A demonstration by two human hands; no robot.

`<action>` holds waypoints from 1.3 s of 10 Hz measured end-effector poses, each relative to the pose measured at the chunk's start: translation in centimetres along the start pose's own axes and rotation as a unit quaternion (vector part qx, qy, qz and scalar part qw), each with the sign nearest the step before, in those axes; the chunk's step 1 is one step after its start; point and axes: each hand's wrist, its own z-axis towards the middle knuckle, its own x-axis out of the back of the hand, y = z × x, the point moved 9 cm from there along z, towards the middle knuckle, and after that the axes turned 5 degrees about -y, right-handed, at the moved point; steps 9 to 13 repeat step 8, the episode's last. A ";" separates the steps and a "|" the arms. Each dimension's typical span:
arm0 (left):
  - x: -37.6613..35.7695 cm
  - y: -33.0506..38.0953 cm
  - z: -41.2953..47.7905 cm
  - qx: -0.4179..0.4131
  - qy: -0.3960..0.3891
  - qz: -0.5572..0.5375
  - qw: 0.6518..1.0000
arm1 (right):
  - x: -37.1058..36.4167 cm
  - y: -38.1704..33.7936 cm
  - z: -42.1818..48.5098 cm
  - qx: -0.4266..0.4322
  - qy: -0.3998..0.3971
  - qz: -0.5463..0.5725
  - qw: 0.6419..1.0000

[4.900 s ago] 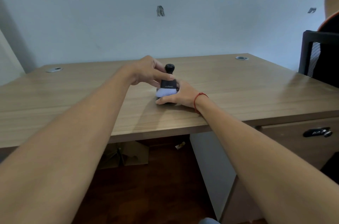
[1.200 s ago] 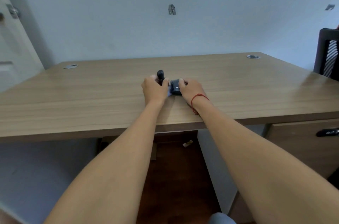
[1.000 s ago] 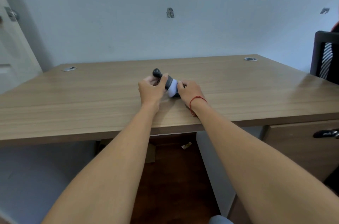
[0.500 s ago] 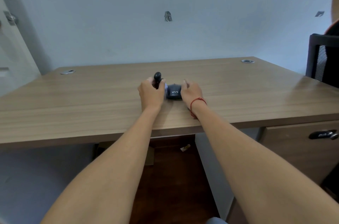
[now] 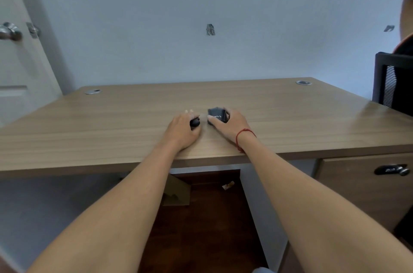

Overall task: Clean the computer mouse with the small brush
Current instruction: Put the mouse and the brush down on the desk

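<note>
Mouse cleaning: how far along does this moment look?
Done: cannot be judged; no dust is discernible on the mouse. In hand: the left hand grips the small brush, its dark knob showing and bristles hidden, apart from the mouse; the right hand holds the mouse on the desk. Left: possibly more strokes, then setting both down.

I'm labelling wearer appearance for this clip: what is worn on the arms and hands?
Both forearms are bare, with no sleeves in view. The right hand has a thin red string bracelet around its wrist, one loose end trailing. The left hand wears nothing visible: no rings, gloves or watch.
</note>
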 end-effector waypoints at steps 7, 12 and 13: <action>-2.4 -2.6 5.0 0.050 -0.042 -0.025 0.998 | -0.2 0.9 4.5 -0.022 0.006 -0.056 0.998; -1.8 -3.0 3.6 0.085 -0.035 -0.039 0.995 | 0.3 1.2 2.9 -0.025 -0.003 -0.059 0.998; -1.8 -3.0 3.6 0.085 -0.035 -0.039 0.995 | 0.3 1.2 2.9 -0.025 -0.003 -0.059 0.998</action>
